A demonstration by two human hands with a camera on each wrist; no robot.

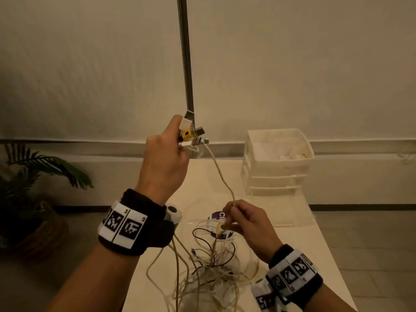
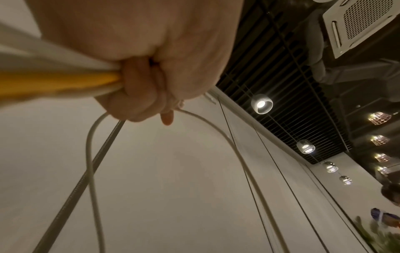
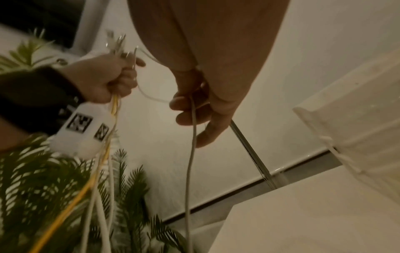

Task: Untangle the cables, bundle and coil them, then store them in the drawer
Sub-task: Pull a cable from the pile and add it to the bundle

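My left hand (image 1: 166, 154) is raised above the table and grips the plug ends of several cables (image 1: 193, 135): a yellow one and white ones with metal USB plugs sticking out. In the left wrist view the fist (image 2: 138, 95) closes round yellow and white cables (image 2: 65, 82). From the plugs one white cable (image 1: 221, 174) runs down to my right hand (image 1: 243, 219), which pinches it between thumb and fingers (image 3: 190, 106). Below both hands a tangle of white, yellow and black cables (image 1: 216, 271) lies on the table. The white plastic drawer unit (image 1: 276, 163) stands at the table's back right.
A white table (image 1: 315, 255) carries the tangle and a round purple-and-white sticker (image 1: 220, 218) under my right hand. A potted palm (image 1: 33, 183) stands on the floor to the left. A metal strip (image 1: 185, 55) runs up the white wall behind.
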